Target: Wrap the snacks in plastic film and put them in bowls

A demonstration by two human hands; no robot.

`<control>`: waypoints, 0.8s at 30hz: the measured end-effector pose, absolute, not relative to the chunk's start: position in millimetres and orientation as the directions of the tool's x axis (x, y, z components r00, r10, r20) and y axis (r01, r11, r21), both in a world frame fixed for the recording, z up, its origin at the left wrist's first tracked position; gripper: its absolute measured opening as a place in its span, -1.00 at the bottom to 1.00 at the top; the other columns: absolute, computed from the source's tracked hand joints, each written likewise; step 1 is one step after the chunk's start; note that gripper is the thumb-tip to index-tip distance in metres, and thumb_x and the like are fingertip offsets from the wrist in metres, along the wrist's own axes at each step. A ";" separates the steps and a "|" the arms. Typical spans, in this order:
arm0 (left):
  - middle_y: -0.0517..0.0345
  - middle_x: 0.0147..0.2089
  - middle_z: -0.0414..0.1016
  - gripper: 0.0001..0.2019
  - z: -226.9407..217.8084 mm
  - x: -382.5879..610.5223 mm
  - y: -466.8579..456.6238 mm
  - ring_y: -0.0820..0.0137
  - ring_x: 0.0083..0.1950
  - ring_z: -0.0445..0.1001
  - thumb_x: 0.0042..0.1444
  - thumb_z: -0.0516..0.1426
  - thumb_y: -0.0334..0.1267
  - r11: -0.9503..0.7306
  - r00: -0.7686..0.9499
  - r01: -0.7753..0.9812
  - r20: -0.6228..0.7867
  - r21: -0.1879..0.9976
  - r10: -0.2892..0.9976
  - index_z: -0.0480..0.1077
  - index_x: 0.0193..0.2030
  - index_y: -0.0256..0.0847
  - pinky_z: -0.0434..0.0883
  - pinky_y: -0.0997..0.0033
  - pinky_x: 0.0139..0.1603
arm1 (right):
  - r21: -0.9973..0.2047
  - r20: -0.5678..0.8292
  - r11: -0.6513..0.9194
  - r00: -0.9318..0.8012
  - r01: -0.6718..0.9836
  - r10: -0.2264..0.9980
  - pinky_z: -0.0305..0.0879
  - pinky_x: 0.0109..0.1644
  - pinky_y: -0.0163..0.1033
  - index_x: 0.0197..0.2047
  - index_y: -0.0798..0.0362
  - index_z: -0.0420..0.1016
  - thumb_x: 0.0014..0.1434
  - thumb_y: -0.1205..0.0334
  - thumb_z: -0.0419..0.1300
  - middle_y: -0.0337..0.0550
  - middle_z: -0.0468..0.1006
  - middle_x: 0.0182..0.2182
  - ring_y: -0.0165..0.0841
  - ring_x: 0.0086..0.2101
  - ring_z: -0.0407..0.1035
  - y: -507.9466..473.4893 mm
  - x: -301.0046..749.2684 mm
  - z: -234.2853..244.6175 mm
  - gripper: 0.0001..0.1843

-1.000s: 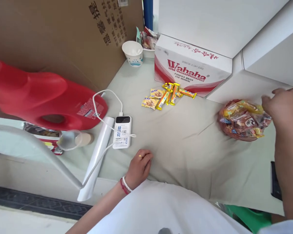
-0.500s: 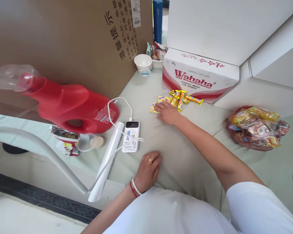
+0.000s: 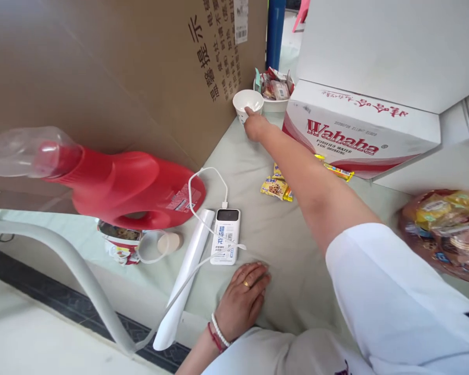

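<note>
My right hand point(image 3: 255, 124) is stretched to the far side of the cloth and pinches the near rim of a white paper cup point(image 3: 241, 101). One digit reaches inside the cup; the fingers outside it are partly hidden. Under my right forearm lie yellow-wrapped snack packets point(image 3: 273, 187), some covered by the arm. Near my body my left hand point(image 3: 244, 297), with a ring and bracelets, lies flat on the cloth and holds nothing. A white power bank point(image 3: 225, 229) with a white cable lies just beyond it.
A red jug point(image 3: 136, 182) and a large cardboard box point(image 3: 140, 67) stand left. Behind is a Wahaba-style printed carton point(image 3: 336, 130), beside a bowl of packets point(image 3: 275, 104). A snack-filled bowl point(image 3: 445, 229) sits right. A white roll point(image 3: 183, 281) and clear cup point(image 3: 150, 247) lie left.
My right hand has left the yellow packets, moved forward and left, and taken hold of the paper cup's rim. My left hand still rests on the cloth. The view has shifted.
</note>
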State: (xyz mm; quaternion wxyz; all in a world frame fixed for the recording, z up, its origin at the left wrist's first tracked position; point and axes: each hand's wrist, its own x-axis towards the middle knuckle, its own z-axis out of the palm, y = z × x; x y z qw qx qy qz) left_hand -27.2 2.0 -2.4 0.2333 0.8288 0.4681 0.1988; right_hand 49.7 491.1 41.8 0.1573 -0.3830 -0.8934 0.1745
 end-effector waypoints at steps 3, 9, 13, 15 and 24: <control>-0.06 0.27 0.52 -0.60 -0.7 -28.3 2.8 0.14 0.35 0.42 0.26 0.09 -0.43 -0.430 0.466 0.676 0.105 0.599 0.878 0.41 0.22 -0.14 0.37 -0.06 0.38 | -0.423 0.066 0.521 -0.548 0.742 0.834 0.21 0.35 0.14 0.02 0.39 0.46 0.49 0.29 -0.11 0.21 0.41 0.15 -0.06 0.25 0.27 459.2 52.8 45.3 -0.60; -0.09 0.11 0.58 -0.77 0.1 -21.5 3.0 0.12 0.21 0.50 0.33 0.12 -0.25 -0.241 0.284 0.497 0.106 0.833 0.953 0.48 0.07 -0.12 0.44 -0.09 0.26 | -0.468 0.218 0.622 -0.600 0.627 0.769 0.23 0.37 0.01 0.10 0.14 0.50 0.50 0.25 -0.20 0.07 0.45 0.22 -0.17 0.19 0.31 267.2 146.9 65.6 -0.54; -0.17 0.19 0.49 -0.54 4.6 9.3 12.0 0.10 0.25 0.47 0.34 0.10 0.10 0.203 0.028 0.039 -0.204 0.978 0.979 0.35 0.24 -0.12 0.55 0.01 0.11 | -0.580 0.177 0.497 -0.496 0.645 0.850 0.41 0.22 0.02 0.08 0.00 0.57 0.47 0.25 -0.10 0.01 0.52 0.16 -0.18 0.06 0.43 128.7 213.3 57.9 -0.59; -0.23 0.37 0.32 -0.22 7.6 28.4 23.2 0.02 0.44 0.29 0.18 0.21 0.26 0.279 0.034 -0.214 -0.278 0.936 0.960 0.14 0.41 -0.07 0.52 -0.05 0.20 | -0.631 0.129 0.428 -0.457 0.647 0.880 0.46 0.17 0.02 0.06 -0.03 0.60 0.46 0.26 -0.08 -0.01 0.56 0.13 -0.18 0.01 0.46 79.2 231.0 50.2 -0.59; -0.18 0.42 0.28 -0.15 21.6 64.9 62.4 0.03 0.44 0.30 0.02 0.40 0.07 0.398 0.108 -0.312 -0.384 0.863 0.917 0.19 0.37 -0.11 0.36 -0.06 0.39 | -0.721 0.076 0.374 -0.470 0.584 0.879 0.51 0.12 0.06 0.10 -0.04 0.60 0.47 0.23 -0.09 -0.04 0.58 0.14 -0.20 -0.01 0.49 34.3 249.2 57.7 -0.57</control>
